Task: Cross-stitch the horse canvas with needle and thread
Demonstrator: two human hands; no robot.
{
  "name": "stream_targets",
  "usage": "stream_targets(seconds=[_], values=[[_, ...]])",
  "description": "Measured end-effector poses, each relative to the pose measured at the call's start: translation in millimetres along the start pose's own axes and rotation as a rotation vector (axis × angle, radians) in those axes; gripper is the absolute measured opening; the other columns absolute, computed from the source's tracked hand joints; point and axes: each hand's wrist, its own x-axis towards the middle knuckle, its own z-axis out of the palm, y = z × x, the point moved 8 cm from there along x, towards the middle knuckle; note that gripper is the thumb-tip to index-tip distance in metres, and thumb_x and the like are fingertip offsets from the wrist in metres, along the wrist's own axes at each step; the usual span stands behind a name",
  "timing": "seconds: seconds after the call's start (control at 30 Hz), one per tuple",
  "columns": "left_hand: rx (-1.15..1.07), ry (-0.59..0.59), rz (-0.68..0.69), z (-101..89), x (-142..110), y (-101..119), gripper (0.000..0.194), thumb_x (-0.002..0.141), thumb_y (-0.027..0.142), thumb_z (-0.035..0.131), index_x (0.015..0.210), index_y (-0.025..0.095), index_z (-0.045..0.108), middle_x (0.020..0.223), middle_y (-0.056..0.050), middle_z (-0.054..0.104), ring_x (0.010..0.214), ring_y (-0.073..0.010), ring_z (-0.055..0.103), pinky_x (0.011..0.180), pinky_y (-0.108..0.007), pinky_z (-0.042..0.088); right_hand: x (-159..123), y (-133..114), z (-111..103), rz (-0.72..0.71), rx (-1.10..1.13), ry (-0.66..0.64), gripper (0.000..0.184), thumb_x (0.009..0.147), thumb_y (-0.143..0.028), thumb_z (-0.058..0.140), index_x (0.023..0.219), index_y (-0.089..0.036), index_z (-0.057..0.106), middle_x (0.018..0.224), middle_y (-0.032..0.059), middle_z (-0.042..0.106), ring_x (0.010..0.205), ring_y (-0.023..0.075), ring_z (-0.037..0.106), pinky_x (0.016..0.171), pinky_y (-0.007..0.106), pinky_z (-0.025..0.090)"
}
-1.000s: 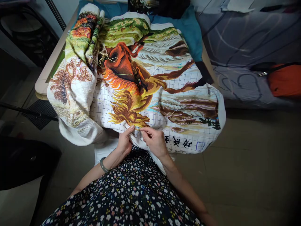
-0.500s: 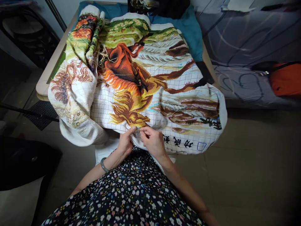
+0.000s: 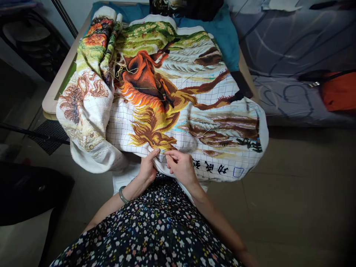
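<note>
A large cross-stitch cloth (image 3: 178,92) with orange and brown horses on a blue grid lies spread over a small table and hangs toward my lap. My left hand (image 3: 147,168) grips the cloth's near edge, thumb on top beside a golden mane. My right hand (image 3: 180,167) sits just to its right, fingers pinched together at the stitching; whatever they pinch is too small to make out. A green bangle (image 3: 121,194) circles my left wrist.
The table's pale edge (image 3: 52,100) shows at left, with a teal cloth (image 3: 222,29) under the far end. A grey bed (image 3: 292,55) with an orange bag (image 3: 339,91) lies to the right. A dark seat (image 3: 25,193) stands at left, tiled floor around.
My right hand's fingers have curled in closer toward the left thumb at the cloth's edge. The cloth and the left hand have barely shifted.
</note>
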Motion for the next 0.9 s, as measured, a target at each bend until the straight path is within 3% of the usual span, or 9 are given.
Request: stream_targets(seconds=[0.17, 0.37, 0.6, 0.73, 0.9], values=[[0.002, 0.004, 0.011, -0.3, 0, 0, 0.054, 0.059, 0.019, 0.086, 0.11, 0.02, 0.068, 0.099, -0.002, 0.075, 0.093, -0.0201, 0.069, 0.096, -0.035, 0.048, 2, -5, -1, -0.024, -0.059, 0.01, 0.023, 0.082, -0.029, 0.055, 0.085, -0.017, 0.074, 0.049, -0.0009, 0.06, 0.037, 0.0114, 0.048, 0.039, 0.023, 0.038], [0.01, -0.023, 0.022, 3.5, -2, 2, 0.058, 0.06, 0.017, 0.084, 0.115, 0.021, 0.066, 0.1, -0.002, 0.074, 0.09, -0.0188, 0.069, 0.093, -0.034, 0.049, 0, -5, 3, -0.004, -0.119, 0.052, 0.014, 0.083, -0.027, 0.054, 0.082, -0.02, 0.066, 0.049, -0.0016, 0.061, 0.036, 0.0124, 0.05, 0.039, 0.023, 0.039], [0.071, -0.029, 0.058, 9.2, -4, 8, 0.059, 0.058, 0.018, 0.084, 0.114, 0.02, 0.064, 0.096, -0.003, 0.074, 0.093, -0.0206, 0.068, 0.093, -0.035, 0.048, -4, 9, 11, 0.084, 0.023, 0.016, 0.014, 0.083, -0.033, 0.055, 0.075, -0.021, 0.057, 0.057, -0.0011, 0.063, 0.04, 0.0127, 0.057, 0.041, 0.022, 0.045], [0.071, -0.024, 0.074, 12.9, -6, 11, 0.058, 0.057, 0.017, 0.083, 0.112, 0.019, 0.064, 0.096, -0.003, 0.073, 0.096, -0.0212, 0.067, 0.096, -0.037, 0.047, -4, 9, 11, 0.031, 0.006, 0.047, 0.015, 0.079, -0.031, 0.059, 0.069, -0.02, 0.059, 0.063, 0.002, 0.065, 0.051, 0.0143, 0.061, 0.049, 0.024, 0.05], [0.07, -0.006, 0.065, 12.0, -7, 10, 0.053, 0.057, 0.017, 0.083, 0.107, 0.019, 0.066, 0.092, -0.002, 0.073, 0.094, -0.0201, 0.067, 0.098, -0.036, 0.046, -6, 15, 12, 0.112, 0.2, 0.062, 0.016, 0.076, -0.034, 0.064, 0.076, -0.018, 0.065, 0.064, 0.0016, 0.066, 0.049, 0.0132, 0.06, 0.049, 0.024, 0.051]])
